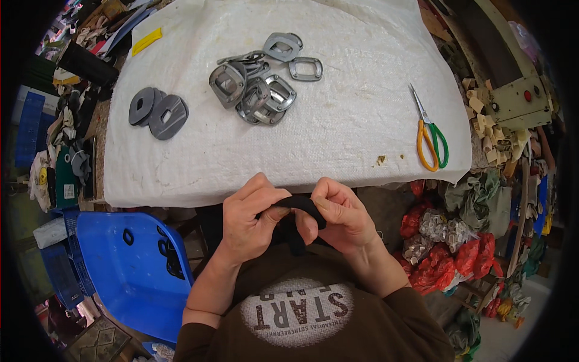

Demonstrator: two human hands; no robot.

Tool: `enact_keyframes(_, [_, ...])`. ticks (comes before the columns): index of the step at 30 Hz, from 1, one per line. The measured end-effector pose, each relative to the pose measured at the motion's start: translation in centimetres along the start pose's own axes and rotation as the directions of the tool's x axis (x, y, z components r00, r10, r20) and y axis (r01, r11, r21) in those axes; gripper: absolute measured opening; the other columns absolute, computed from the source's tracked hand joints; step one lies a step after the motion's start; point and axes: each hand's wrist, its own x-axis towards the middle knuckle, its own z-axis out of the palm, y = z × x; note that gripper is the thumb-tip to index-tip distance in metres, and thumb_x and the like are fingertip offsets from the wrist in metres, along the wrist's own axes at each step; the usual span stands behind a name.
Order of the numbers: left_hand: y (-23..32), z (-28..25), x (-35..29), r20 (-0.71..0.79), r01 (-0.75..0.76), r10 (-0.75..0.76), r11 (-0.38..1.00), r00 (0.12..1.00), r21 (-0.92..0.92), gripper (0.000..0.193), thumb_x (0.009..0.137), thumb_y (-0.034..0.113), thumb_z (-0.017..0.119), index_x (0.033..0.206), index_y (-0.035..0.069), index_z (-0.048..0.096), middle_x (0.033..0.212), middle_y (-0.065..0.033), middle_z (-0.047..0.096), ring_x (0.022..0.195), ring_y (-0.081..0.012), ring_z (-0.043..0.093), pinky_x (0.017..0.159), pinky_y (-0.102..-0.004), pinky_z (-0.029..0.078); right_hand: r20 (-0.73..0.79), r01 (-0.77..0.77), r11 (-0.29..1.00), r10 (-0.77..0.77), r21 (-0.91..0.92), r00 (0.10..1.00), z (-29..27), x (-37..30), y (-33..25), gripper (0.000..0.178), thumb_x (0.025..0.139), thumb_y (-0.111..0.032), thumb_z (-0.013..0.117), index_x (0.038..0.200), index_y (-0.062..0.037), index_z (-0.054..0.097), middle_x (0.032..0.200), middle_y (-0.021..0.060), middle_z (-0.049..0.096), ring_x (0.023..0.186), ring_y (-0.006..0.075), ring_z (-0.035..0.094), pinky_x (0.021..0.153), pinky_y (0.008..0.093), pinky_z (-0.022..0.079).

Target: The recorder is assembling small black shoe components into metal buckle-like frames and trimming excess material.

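Note:
Just off the table's near edge, my left hand (248, 216) and my right hand (346, 216) pinch a curved black piece (300, 203) between thumbs and fingers. It looks soft and arches from one hand to the other, its lower part hanging over my dark shirt. Whether it is a closed ring I cannot tell. Beyond my hands, a heap of grey metal buckle frames (278, 95) lies on the white table cover (338, 136). To its left rest several flat grey oval pieces (168, 117) with slots in the middle.
Scissors (429, 136) with orange and green handles lie at the table's right. A blue basin (129, 295) at lower left holds several black rings (128, 236). Red plastic bags (431, 259) sit low on the right. A yellow strip (146, 41) lies at the far left.

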Motion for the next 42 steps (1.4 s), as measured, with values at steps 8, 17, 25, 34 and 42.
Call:
enact_keyframes(8, [0.2,-0.3,-0.1,0.064,0.02,-0.019,0.999,0.998,-0.028,0.015,0.077,0.014,0.064,0.085,0.001,0.063,0.064,-0.0053,0.051,0.055,-0.0145,0.045,0.05,-0.0241,0.037,0.07,-0.029,0.999,0.028,0.016,0.997,-0.5,0.2,0.6,0.025,0.09,-0.023,0.047,0.101,-0.0002,0.047,0.074,0.0153,0.059,0.062,0.0213,0.059,0.057,0.0285,0.048])
enact_keyframes(17, [0.3,-0.6,-0.1,0.1,0.095,-0.093,0.995,0.991,-0.012,0.014,0.079,0.014,0.062,0.086,0.002,0.062,0.066,-0.0054,0.054,0.057,-0.0152,0.046,0.051,-0.0249,0.038,-0.012,0.004,0.96,-0.008,-0.278,1.0,0.2,0.1,-0.8,0.019,0.091,-0.019,0.046,0.092,0.0,0.046,0.076,0.0198,0.06,0.066,0.0223,0.059,0.064,0.031,0.047])
enact_keyframes(25, [0.9,-0.4,0.1,0.068,-0.014,0.004,0.99,0.998,0.143,0.017,0.064,-0.003,0.066,0.08,0.003,0.063,0.066,-0.0048,0.05,0.056,-0.0164,0.046,0.05,-0.0257,0.037,-0.116,0.009,0.948,-0.049,-0.319,0.992,0.3,-0.6,0.0,0.015,0.09,-0.016,0.049,0.087,-0.0011,0.046,0.073,0.0112,0.059,0.068,0.0168,0.058,0.064,0.0293,0.046])
enact_keyframes(34, [0.9,-0.2,0.5,0.139,-0.133,0.12,0.987,0.983,0.086,0.019,0.063,-0.006,0.066,0.08,0.001,0.063,0.066,-0.0047,0.052,0.058,-0.0161,0.047,0.05,-0.0259,0.038,0.142,-0.093,0.986,0.073,0.141,0.987,-0.6,-0.4,0.5,0.029,0.085,-0.018,0.056,0.105,-0.0002,0.045,0.08,0.0119,0.06,0.066,0.021,0.059,0.065,0.0308,0.047])
enact_keyframes(42, [1.0,-0.4,0.4,0.05,0.076,-0.081,0.992,0.995,0.106,0.01,0.074,0.006,0.064,0.082,0.001,0.062,0.063,-0.0065,0.048,0.053,-0.0173,0.046,0.048,-0.0261,0.037,-0.033,0.235,0.687,-0.352,-0.688,0.935,-0.1,-0.7,-1.0,0.022,0.083,-0.012,0.055,0.101,-0.0015,0.049,0.095,0.0104,0.059,0.089,0.0226,0.054,0.081,0.0303,0.041])
